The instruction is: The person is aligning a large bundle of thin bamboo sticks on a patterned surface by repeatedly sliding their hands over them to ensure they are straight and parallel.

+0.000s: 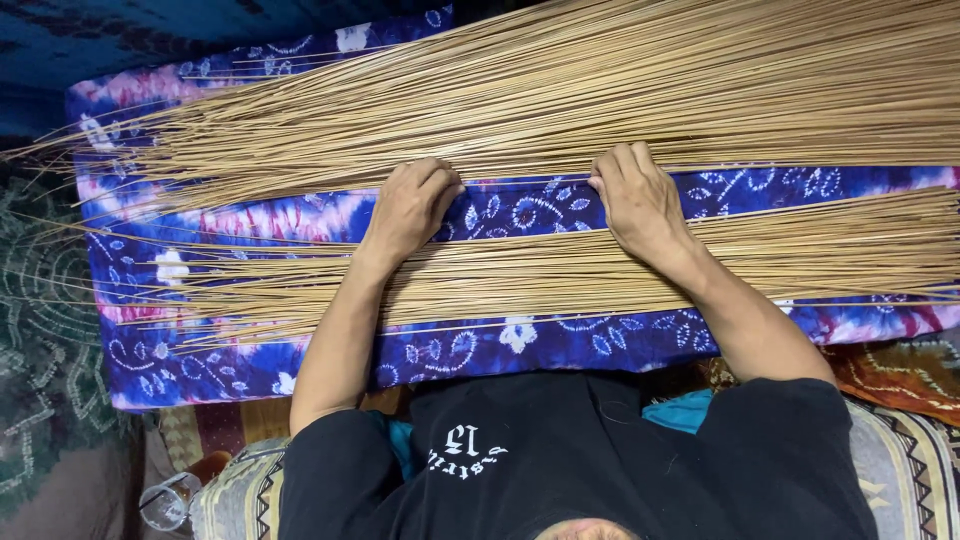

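A black shirt point(580, 460) fills the near edge. Past it, the left hand point(410, 205) and right hand point(640, 200) lie palm down, fingers loosely curled on the near edge of the far bundle of thin sticks point(560, 95), gripping nothing. A second bundle point(560, 275) runs under both forearms. Both rest on a blue-and-pink patterned cloth point(520, 345). A glass point(168, 502) stands at lower left.

Both forearms extend forward, slightly apart; left hand point(408, 207) and right hand point(637, 197) lie palm-down, fingers point(436, 176) curled at the tips.
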